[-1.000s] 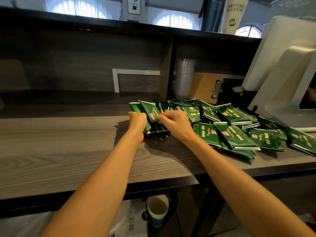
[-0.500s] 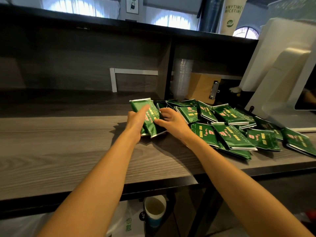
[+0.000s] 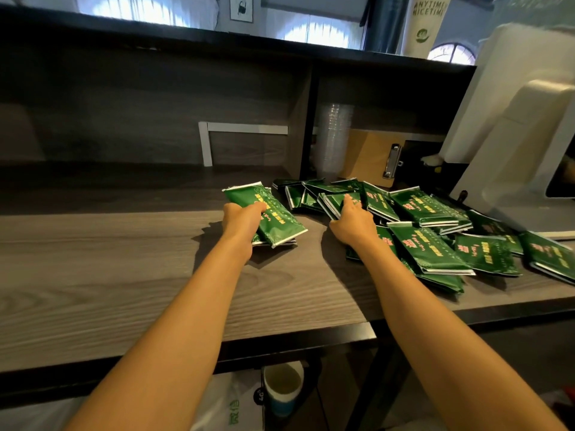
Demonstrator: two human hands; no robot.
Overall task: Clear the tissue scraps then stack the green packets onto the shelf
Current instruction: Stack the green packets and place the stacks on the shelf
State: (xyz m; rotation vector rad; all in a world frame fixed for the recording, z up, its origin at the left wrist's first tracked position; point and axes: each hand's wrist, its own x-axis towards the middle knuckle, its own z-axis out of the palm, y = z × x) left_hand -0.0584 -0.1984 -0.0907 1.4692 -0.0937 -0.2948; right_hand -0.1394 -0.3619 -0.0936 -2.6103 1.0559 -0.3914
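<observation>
On the wooden counter (image 3: 124, 275) I see no tissue scraps, so stacking is what's left. My left hand (image 3: 241, 220) grips a small stack of green packets (image 3: 273, 219); my right hand (image 3: 353, 223), fingers spread and empty, reaches into the loose pile (image 3: 435, 244), none yet on the shelf (image 3: 155, 185).

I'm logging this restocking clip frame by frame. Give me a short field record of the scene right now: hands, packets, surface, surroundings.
left hand: gripping a small stack of green packets, lifted at one end
right hand: open, fingers reaching onto the loose pile of packets
surface: wood-grain counter
shelf bay: behind the left hand, no packets in it
tissue scraps: none visible
nearby: clipboard, clear cup stack, white machine
</observation>
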